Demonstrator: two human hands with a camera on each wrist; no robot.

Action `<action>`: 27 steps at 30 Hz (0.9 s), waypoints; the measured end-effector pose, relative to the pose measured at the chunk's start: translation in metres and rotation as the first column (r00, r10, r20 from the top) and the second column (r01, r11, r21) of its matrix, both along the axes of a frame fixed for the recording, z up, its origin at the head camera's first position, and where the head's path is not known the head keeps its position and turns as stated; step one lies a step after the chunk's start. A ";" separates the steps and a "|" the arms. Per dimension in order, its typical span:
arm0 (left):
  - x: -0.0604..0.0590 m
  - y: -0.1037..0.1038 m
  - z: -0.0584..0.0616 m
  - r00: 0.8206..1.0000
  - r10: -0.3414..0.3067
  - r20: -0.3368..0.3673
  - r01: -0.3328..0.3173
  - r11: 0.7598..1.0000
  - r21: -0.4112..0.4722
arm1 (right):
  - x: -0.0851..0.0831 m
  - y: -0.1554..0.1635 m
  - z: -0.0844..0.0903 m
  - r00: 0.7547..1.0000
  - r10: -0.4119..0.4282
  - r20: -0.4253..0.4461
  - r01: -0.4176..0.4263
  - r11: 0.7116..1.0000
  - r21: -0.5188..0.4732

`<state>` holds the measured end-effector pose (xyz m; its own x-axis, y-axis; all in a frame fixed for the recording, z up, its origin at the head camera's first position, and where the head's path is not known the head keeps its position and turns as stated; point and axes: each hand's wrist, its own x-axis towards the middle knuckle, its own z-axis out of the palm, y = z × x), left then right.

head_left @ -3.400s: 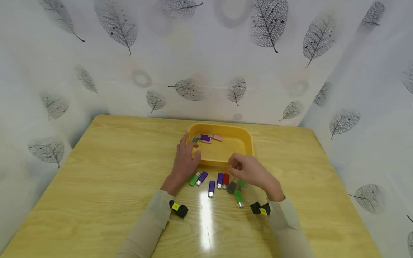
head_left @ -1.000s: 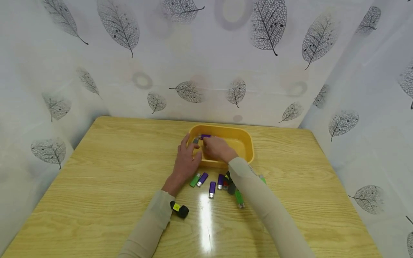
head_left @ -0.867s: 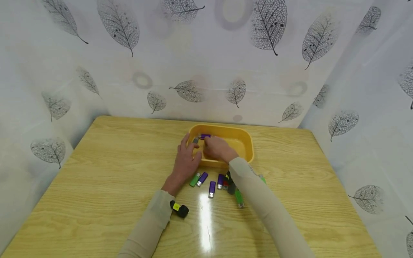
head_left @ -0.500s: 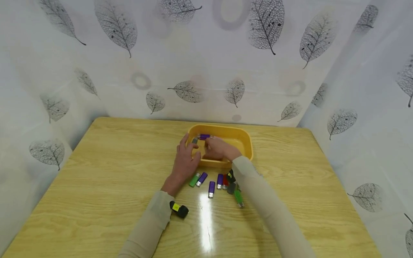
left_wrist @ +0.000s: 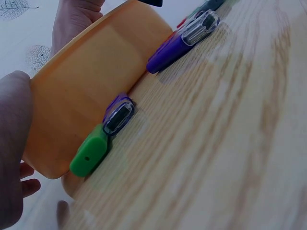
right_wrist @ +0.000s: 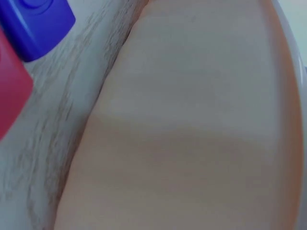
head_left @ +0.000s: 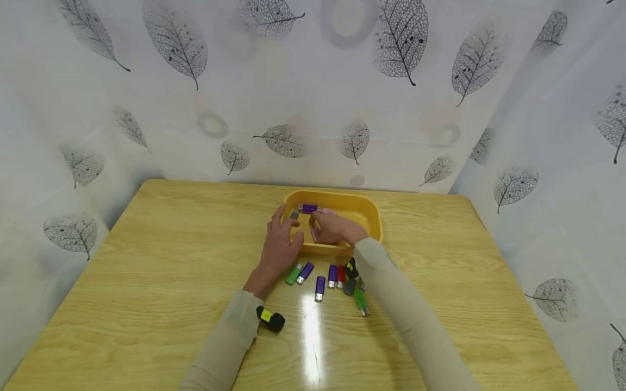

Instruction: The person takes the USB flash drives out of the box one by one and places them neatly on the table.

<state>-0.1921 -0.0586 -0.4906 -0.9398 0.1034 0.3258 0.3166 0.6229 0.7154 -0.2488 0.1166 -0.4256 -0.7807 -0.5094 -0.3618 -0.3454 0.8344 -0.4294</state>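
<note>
The left hand (head_left: 280, 247) grips the front left corner of a yellow tray (head_left: 369, 209); in the left wrist view its thumb lies outside the wall. Inside the tray, the right hand (head_left: 332, 227) has curled fingers, and a pink USB flash drive (head_left: 314, 233) shows at its fingertips, mostly hidden. By the tray's back left lie a purple USB flash drive (head_left: 308, 208) and a grey one beside the left fingers. Another pink USB flash drive (head_left: 330, 210) peeks out behind the right hand. In the right wrist view the tray's wall fills most of the picture.
In front of the tray lie several USB flash drives: a green one (head_left: 294, 274), a purple one (head_left: 320, 288), a red one (head_left: 341, 276), a grey one (head_left: 349, 287) and another green one (head_left: 361, 302). The wooden table (head_left: 195, 260) meets a leaf-patterned curtain (head_left: 313, 98).
The right hand has moved from over the loose drives at the tray's front edge to inside the tray. Lately it shifts only slightly there. The left hand keeps its grip on the tray.
</note>
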 end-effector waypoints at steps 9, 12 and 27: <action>0.000 0.001 0.000 1.000 0.002 0.014 -0.002 1.000 0.001 | 0.000 0.001 -0.002 1.000 -0.011 -0.005 0.011 1.000 -0.020; 0.000 0.001 0.000 1.000 0.002 0.018 -0.002 1.000 0.000 | 0.000 0.003 -0.003 1.000 -0.020 0.006 0.020 0.999 -0.034; 0.003 0.001 0.002 1.000 0.007 0.001 -0.007 1.000 0.001 | 0.004 0.003 -0.007 0.997 -0.069 0.017 0.070 0.993 -0.091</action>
<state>-0.1890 -0.0578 -0.4889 -0.9406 0.0970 0.3254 0.3121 0.6244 0.7160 -0.2446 0.1197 -0.4328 -0.8107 -0.4855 -0.3272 -0.2814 0.8132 -0.5094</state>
